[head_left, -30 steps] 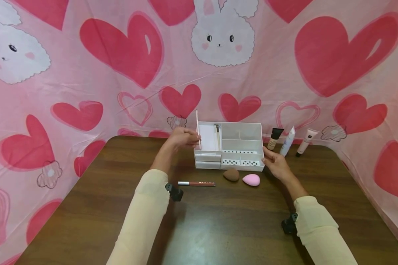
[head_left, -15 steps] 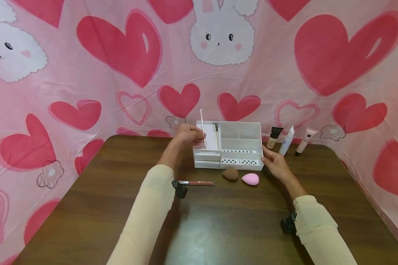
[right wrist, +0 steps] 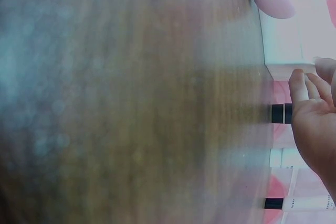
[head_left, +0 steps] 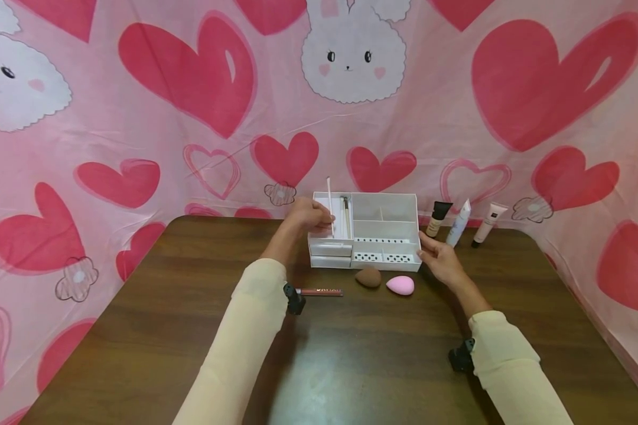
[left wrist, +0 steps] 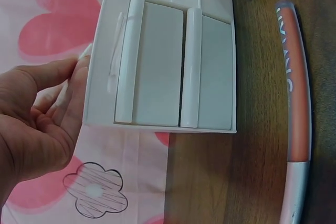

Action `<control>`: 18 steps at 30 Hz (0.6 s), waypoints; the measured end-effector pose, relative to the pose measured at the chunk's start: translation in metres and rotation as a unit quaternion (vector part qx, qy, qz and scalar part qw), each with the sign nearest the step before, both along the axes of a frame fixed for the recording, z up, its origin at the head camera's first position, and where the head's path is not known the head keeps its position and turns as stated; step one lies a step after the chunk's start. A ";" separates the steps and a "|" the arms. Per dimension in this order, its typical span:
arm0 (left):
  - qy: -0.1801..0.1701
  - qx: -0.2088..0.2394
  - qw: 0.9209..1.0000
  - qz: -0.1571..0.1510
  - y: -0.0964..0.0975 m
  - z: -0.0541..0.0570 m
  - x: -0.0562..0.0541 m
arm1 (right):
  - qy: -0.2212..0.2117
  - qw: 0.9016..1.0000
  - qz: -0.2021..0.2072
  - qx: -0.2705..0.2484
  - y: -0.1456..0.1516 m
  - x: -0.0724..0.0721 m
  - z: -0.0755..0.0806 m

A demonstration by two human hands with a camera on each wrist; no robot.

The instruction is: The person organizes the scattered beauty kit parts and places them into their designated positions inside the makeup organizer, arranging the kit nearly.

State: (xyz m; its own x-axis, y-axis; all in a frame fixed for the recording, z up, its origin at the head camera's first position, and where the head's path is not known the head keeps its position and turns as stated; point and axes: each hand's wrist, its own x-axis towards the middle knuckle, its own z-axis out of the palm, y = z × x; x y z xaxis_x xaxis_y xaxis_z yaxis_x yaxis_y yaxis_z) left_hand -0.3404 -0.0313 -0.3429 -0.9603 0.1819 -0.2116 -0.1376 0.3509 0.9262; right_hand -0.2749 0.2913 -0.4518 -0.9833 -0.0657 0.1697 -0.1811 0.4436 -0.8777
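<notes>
My left hand (head_left: 311, 215) pinches a thin pale makeup brush (head_left: 329, 192), held nearly upright over the left compartment of a white makeup organizer (head_left: 385, 206). Another makeup brush (head_left: 347, 217) with a dark ferrule stands in that compartment. In the left wrist view, two drawers (left wrist: 160, 61) show on the organizer's front, and the fingers reach behind its upper edge, which hides most of the brush. My right hand (head_left: 442, 262) rests its fairly straight fingers against the organizer's right side, as the right wrist view also shows at the corner.
A brown makeup sponge (head_left: 368, 277) and a pink one (head_left: 401, 285) lie before the organizer. A lip gloss tube (head_left: 321, 292) lies left of them, partly behind the left wrist camera. Black-capped (head_left: 438, 218), white (head_left: 459, 224) and pink (head_left: 489, 225) tubes stand at the right.
My left hand has moved right with the pale brush, from the organizer's left edge to over its left compartment. The right hand stays at the organizer's side.
</notes>
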 end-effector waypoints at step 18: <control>-0.050 -0.024 0.998 -0.014 0.009 0.005 0.002 | 0.000 1.000 0.000 -0.016 0.002 0.001 -0.002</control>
State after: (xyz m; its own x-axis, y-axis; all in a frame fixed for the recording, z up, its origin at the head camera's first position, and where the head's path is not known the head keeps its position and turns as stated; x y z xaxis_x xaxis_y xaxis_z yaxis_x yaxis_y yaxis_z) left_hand -0.3384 -0.0219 -0.3382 -0.9286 0.1951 -0.3157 -0.2188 0.3992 0.8904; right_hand -0.2742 0.2935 -0.4534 -0.9834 -0.0597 0.1715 -0.1807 0.4160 -0.8912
